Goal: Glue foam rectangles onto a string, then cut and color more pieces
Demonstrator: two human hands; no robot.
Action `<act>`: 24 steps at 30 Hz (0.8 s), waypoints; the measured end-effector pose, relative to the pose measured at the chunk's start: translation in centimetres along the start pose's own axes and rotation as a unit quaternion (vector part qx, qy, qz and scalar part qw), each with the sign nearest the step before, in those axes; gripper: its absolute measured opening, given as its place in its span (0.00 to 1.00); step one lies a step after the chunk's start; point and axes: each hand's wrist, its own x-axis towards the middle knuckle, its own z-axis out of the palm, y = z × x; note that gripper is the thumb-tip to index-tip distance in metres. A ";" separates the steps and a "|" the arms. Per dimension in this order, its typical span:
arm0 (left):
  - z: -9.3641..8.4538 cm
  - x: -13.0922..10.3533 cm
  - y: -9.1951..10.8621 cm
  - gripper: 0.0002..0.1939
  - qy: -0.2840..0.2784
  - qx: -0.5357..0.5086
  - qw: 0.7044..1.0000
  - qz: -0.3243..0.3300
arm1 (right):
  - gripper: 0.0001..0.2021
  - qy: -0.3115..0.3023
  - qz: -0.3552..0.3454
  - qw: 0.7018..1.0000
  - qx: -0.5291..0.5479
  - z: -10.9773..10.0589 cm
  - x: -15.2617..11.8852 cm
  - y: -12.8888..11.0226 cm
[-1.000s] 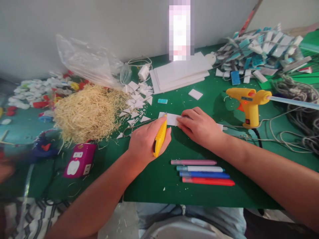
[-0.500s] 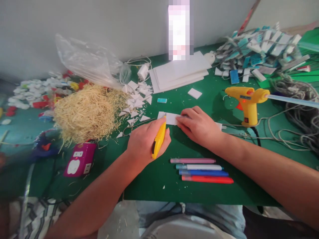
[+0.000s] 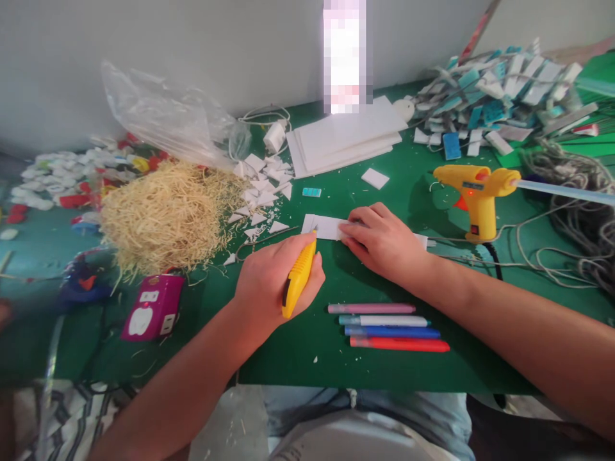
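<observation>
My left hand (image 3: pixel 273 275) is closed round a yellow utility knife (image 3: pixel 298 275), whose blade tip meets the near edge of a white foam board strip (image 3: pixel 329 227). A thin line crosses the strip close to its left end. My right hand (image 3: pixel 384 240) bears down on that strip with its fingers pressed together. Something thin and dark shows under those fingertips, too covered to name. The strip's far end comes out to the right beneath my wrist. Small white triangular offcuts (image 3: pixel 262 192) lie beyond my left hand.
Several markers (image 3: pixel 394 331) lie before me. A yellow glue gun (image 3: pixel 475 192) stands at right, near tangled cord (image 3: pixel 576 205). Further back are white sheets (image 3: pixel 346 141) and piled white-and-blue pieces (image 3: pixel 504 96). At left are straw-like shreds (image 3: pixel 161 218) and a purple power socket (image 3: pixel 152 307).
My left hand has drawn the knife a short way toward me and to the left. A line now shows near the strip's left end. My right hand stays put.
</observation>
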 end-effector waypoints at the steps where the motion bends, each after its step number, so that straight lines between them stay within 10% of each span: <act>1: -0.1 -0.1 0.0 0.09 -0.001 -0.002 1.000 -0.001 | 0.15 -0.002 0.000 1.000 0.001 0.0 0.0 0.0; 24: -1.4 -0.6 0.9 0.09 -0.021 -0.005 1.000 -0.010 | 0.15 0.008 0.016 1.000 0.008 0.2 0.0 0.1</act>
